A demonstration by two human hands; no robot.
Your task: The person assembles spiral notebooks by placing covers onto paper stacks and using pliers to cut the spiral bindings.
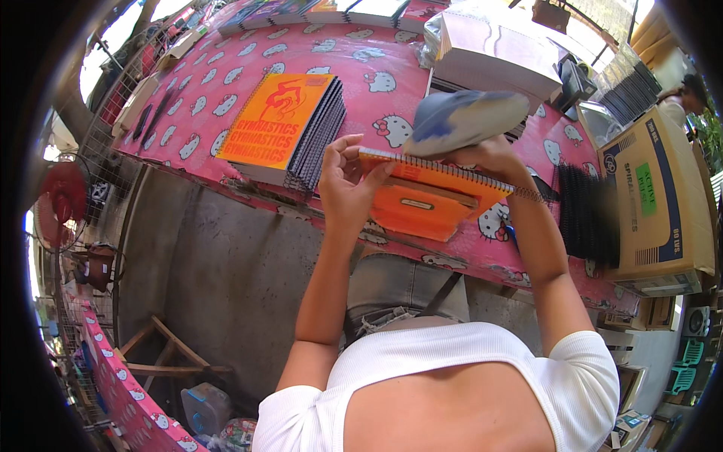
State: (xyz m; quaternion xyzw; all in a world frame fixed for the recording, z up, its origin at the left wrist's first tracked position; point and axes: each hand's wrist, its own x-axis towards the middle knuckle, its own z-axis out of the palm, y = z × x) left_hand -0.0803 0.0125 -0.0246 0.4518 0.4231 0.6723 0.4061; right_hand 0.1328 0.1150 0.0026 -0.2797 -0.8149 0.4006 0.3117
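Orange spiral notebook (425, 197) sits in both hands' grip, left hand (348, 184) at its corner, right hand (489, 154) on the coil (527, 194). A finished stack (290, 128) waits on the counter (203, 105); loose black coils (587, 215) remain unused.

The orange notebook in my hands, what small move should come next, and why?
Probably keep twisting the wire spiral further into the orange notebook. The left hand steadies its left end, the right hand is at the top edge, and a length of coil sticks out past the right corner, so the binding looks unfinished.
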